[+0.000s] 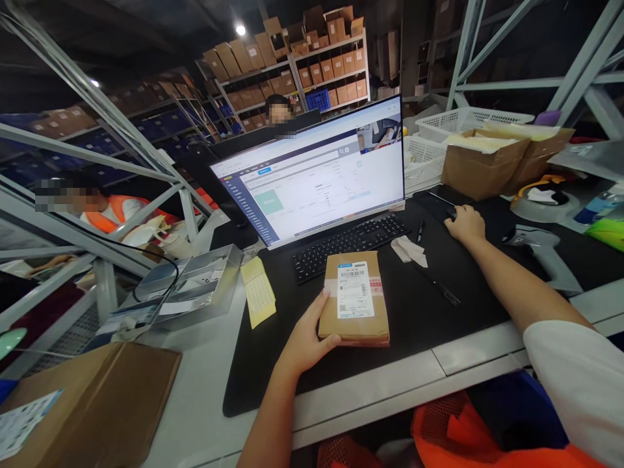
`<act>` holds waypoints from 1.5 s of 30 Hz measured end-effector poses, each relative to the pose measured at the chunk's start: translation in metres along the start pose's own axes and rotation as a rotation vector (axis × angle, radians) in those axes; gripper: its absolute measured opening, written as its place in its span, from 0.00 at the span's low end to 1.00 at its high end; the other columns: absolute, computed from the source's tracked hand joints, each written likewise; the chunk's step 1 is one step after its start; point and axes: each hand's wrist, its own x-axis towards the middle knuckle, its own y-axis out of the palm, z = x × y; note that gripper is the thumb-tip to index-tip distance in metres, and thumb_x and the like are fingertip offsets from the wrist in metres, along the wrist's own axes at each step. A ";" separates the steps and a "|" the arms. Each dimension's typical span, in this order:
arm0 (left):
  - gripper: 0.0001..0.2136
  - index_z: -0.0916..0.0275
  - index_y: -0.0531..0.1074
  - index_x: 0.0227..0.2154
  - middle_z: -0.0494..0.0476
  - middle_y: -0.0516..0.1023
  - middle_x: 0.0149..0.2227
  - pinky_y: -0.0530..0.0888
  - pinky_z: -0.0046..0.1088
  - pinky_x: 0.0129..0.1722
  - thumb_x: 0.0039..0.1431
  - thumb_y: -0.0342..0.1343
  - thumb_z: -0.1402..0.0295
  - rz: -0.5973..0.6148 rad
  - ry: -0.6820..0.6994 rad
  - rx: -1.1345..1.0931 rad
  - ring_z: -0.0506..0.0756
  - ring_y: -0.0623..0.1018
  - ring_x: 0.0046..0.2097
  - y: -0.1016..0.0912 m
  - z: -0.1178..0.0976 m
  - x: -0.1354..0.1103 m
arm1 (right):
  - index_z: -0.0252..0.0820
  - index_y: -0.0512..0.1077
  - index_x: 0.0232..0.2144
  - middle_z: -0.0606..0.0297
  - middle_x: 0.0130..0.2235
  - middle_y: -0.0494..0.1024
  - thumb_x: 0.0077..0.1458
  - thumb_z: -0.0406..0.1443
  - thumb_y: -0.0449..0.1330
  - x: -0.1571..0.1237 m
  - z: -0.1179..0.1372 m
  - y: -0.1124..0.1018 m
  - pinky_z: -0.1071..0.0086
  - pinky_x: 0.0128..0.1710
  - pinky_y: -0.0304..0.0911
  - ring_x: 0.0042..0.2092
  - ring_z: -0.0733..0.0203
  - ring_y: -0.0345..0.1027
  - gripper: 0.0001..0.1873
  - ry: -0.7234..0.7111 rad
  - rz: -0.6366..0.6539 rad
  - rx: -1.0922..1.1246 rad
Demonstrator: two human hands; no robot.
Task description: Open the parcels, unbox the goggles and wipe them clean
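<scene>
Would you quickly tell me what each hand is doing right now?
Left hand: closed on the labelled cardboard parcel, gripping its left edge.
Right hand: cupped over the computer mouse on the black desk mat.

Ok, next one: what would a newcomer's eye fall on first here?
The bright monitor glowing at centre, behind a black keyboard. Just in front, the left hand grips a small brown parcel with a white barcode label, lying on the black mat. The right hand rests on the mat right of the keyboard.
</scene>
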 end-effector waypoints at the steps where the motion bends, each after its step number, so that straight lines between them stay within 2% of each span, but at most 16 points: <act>1: 0.48 0.58 0.50 0.74 0.67 0.54 0.74 0.57 0.53 0.72 0.57 0.61 0.41 -0.002 0.002 -0.001 0.71 0.59 0.73 0.000 0.000 0.000 | 0.31 0.70 0.59 0.42 0.58 0.71 0.62 0.43 0.53 0.000 0.000 0.000 0.54 0.51 0.63 0.53 0.40 0.67 0.29 0.000 0.001 0.001; 23: 0.49 0.58 0.49 0.74 0.67 0.54 0.74 0.57 0.51 0.72 0.56 0.59 0.39 0.003 -0.006 0.012 0.70 0.58 0.73 -0.001 -0.002 0.000 | 0.29 0.66 0.58 0.40 0.58 0.71 0.62 0.43 0.54 0.003 0.001 -0.001 0.59 0.47 0.58 0.50 0.45 0.65 0.28 0.046 0.035 0.012; 37: 0.50 0.59 0.50 0.73 0.68 0.54 0.74 0.57 0.51 0.72 0.56 0.59 0.38 0.005 -0.011 0.016 0.70 0.59 0.73 -0.001 -0.003 0.001 | 0.35 0.68 0.61 0.44 0.59 0.71 0.60 0.43 0.55 0.001 0.000 -0.001 0.55 0.50 0.62 0.53 0.41 0.66 0.29 0.018 0.018 0.044; 45: 0.50 0.59 0.50 0.73 0.67 0.55 0.73 0.57 0.52 0.72 0.55 0.59 0.37 0.003 -0.009 0.017 0.70 0.59 0.73 -0.001 -0.002 0.002 | 0.33 0.69 0.60 0.42 0.60 0.70 0.62 0.43 0.54 -0.001 0.001 -0.004 0.55 0.50 0.60 0.53 0.41 0.65 0.29 0.014 0.032 0.052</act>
